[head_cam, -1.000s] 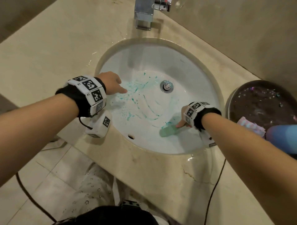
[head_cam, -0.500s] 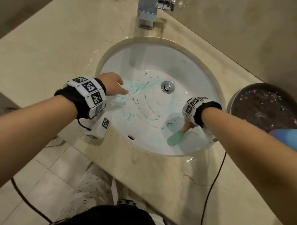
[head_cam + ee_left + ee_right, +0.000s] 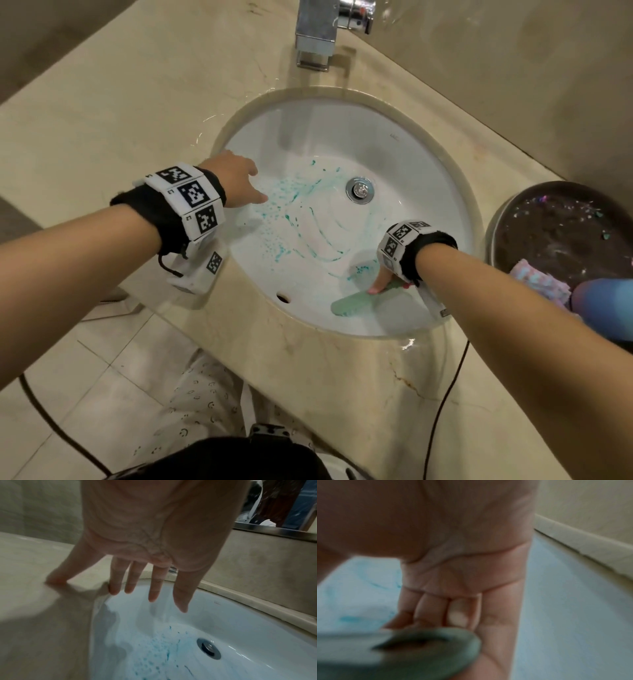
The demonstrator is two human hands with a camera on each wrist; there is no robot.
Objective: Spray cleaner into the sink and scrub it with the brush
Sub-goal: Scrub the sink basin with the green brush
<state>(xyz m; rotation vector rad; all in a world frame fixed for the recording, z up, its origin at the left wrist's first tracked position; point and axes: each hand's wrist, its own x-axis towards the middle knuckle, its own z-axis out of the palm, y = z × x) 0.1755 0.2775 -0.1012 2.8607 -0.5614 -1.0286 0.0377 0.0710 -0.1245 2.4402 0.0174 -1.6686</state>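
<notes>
A white oval sink [image 3: 342,137] is set in a beige stone counter, with teal cleaner streaks [image 3: 291,219] smeared left of the drain [image 3: 359,189]. My right hand [image 3: 385,279] grips a pale green brush [image 3: 352,303], whose head lies against the near wall of the basin. In the right wrist view the blurred brush handle [image 3: 419,649] crosses under my curled fingers [image 3: 457,615]. My left hand [image 3: 236,181] rests with straight fingers at the sink's left rim; in the left wrist view the thumb [image 3: 56,578] sits on the counter and the fingertips [image 3: 152,596] hang over the basin [image 3: 223,628].
A chrome tap [image 3: 315,34] stands behind the sink. At the right a dark round basin [image 3: 561,236] holds a pastel cloth [image 3: 537,282], with a blue bottle [image 3: 603,305] in front of it. A black cable [image 3: 442,411] hangs down the counter front.
The brush has swept from mid-basin down toward the near wall with my right hand. My left hand has shifted slightly back along the left rim.
</notes>
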